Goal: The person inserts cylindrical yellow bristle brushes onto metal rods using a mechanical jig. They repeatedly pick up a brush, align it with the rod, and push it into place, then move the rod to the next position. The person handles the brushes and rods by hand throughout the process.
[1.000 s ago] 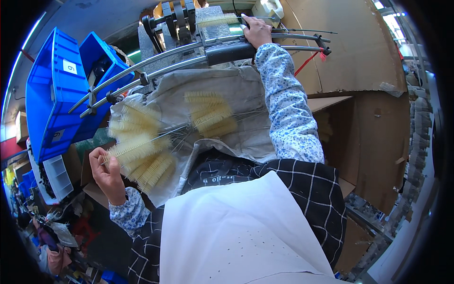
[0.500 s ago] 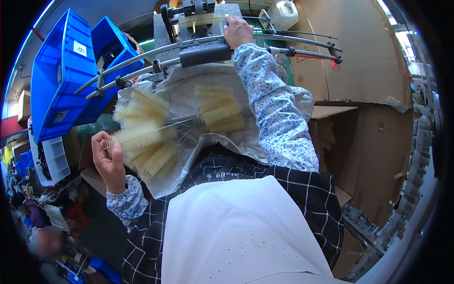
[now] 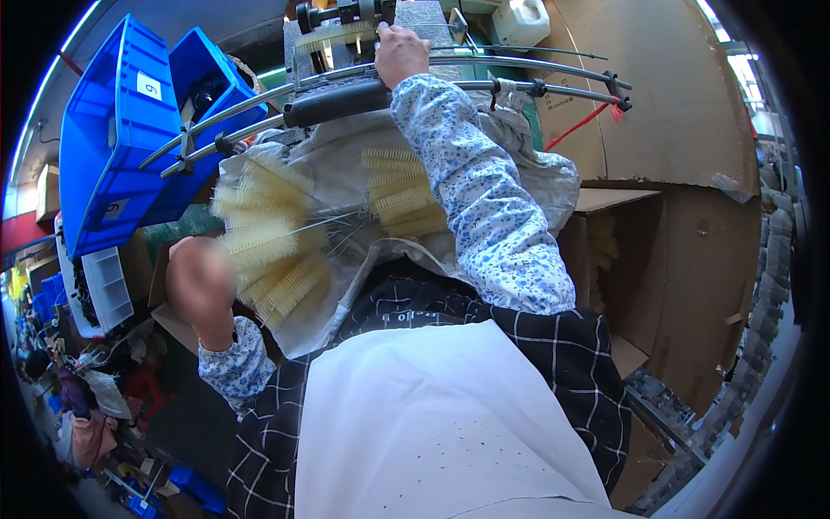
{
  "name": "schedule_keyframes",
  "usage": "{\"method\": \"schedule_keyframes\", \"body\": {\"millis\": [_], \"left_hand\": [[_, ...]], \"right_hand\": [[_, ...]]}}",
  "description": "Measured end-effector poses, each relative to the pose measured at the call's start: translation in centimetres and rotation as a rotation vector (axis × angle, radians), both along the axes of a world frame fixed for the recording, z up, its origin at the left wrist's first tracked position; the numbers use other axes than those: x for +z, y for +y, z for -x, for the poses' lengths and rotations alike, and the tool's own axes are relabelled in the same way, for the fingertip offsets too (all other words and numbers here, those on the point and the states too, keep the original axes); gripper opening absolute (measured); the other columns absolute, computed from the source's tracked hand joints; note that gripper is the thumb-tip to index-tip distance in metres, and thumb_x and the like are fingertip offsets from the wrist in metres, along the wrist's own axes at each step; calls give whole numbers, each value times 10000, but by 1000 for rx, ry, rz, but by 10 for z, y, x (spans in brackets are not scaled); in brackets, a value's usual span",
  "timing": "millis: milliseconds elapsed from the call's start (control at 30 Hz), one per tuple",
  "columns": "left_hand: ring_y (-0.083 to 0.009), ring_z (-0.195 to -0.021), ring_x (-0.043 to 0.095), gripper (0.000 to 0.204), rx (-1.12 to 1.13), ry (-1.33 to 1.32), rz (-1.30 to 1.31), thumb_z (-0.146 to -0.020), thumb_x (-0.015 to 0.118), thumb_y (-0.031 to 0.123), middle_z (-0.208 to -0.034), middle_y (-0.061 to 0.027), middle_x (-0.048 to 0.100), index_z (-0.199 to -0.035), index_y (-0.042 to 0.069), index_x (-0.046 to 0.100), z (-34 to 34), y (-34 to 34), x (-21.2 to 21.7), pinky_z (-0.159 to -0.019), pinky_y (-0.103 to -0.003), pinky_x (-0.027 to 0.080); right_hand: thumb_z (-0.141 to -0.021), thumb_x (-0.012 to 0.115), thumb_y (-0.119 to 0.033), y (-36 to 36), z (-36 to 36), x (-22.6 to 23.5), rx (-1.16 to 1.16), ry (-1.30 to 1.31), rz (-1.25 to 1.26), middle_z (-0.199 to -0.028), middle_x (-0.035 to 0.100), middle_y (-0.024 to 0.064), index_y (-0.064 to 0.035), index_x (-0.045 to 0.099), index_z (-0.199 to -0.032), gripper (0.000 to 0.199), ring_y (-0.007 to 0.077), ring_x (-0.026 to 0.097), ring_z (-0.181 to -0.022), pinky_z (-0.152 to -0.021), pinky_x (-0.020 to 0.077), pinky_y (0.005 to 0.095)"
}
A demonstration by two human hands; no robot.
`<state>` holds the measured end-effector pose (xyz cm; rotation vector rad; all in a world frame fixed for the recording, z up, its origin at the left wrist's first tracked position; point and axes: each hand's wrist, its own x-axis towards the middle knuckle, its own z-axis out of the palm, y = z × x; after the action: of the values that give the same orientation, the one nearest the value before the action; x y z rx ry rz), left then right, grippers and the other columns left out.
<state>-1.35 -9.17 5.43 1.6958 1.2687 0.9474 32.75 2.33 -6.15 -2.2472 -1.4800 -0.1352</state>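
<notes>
At the top of the view, my right hand [image 3: 403, 55] is closed around the right end of a pale-bristled brush [image 3: 335, 36]. This brush lies lengthwise across a dark machine [image 3: 350, 12]; the exact grip is hidden behind my fingers. My left hand [image 3: 201, 285] is smeared, so its fingers cannot be read. It is beside the bristle ends of a pile of cream wire-stemmed brushes [image 3: 268, 242] on my lap. A second bunch of similar brushes [image 3: 402, 195] lies to the right, partly behind my right sleeve. Both piles rest on a whitish cloth [image 3: 341, 147].
Two metal rails [image 3: 553, 73] with a black padded roll [image 3: 337, 102] run across in front of me. Blue bins [image 3: 117, 130] stand at the left. An open cardboard box [image 3: 640, 259] is at the right, and a white jug [image 3: 521, 22] is at the back.
My right hand has moved left, and the brush on the machine has shifted left with it. My left hand, earlier touching the bristle tips of a brush, is now blurred beside the pile.
</notes>
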Motion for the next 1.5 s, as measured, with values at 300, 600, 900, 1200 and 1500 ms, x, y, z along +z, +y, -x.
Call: {"method": "schedule_keyframes", "body": {"millis": [300, 600, 900, 1200, 1500], "left_hand": [[-54, -657, 381, 171, 26, 3, -82, -754, 463, 74, -775, -22, 421, -909, 19, 416, 10, 4, 5, -566, -172, 316], [-62, -667, 400, 192, 144, -61, -75, -749, 467, 94, -786, -25, 429, -922, 24, 418, 32, 10, -1, -585, -184, 323], [-119, -840, 488, 254, 206, -275, -114, -767, 438, 131, -950, -78, 449, -973, -18, 446, 43, 26, -1, -694, -203, 419], [-85, -660, 451, 262, 28, -310, 24, -738, 434, 85, -789, -35, 466, -984, -4, 419, 6, 31, 17, -580, -182, 378], [-106, -626, 513, 330, -470, -194, 91, -768, 552, 89, -775, -68, 524, -1041, 56, 371, -91, 22, -14, -560, -212, 425]], "right_hand": [[-740, 511, -163, -6, -18, -4, 6, -9, 4, -957, 572, 64, -100, 542, -1021, 289, 241, 531, -929, -779, 374, 428], [-762, 510, -300, -46, -103, 1, -71, -218, 120, -1032, 564, 13, -217, 546, -1059, 310, 229, 509, -978, -804, 362, 439], [-823, 407, -297, -52, -188, -1, -113, -285, 41, -1000, 557, 111, -213, 556, -1048, 283, 296, 507, -942, -846, 371, 422], [-825, 493, -269, -115, -186, 77, 191, 208, 354, -916, 589, 78, -113, 568, -1030, 268, 142, 533, -861, -760, 423, 279], [-820, 500, -216, -156, 18, 104, 740, 758, 446, -942, 553, 138, -77, 430, -1165, 379, 237, 531, -891, -792, 430, 329]]}}
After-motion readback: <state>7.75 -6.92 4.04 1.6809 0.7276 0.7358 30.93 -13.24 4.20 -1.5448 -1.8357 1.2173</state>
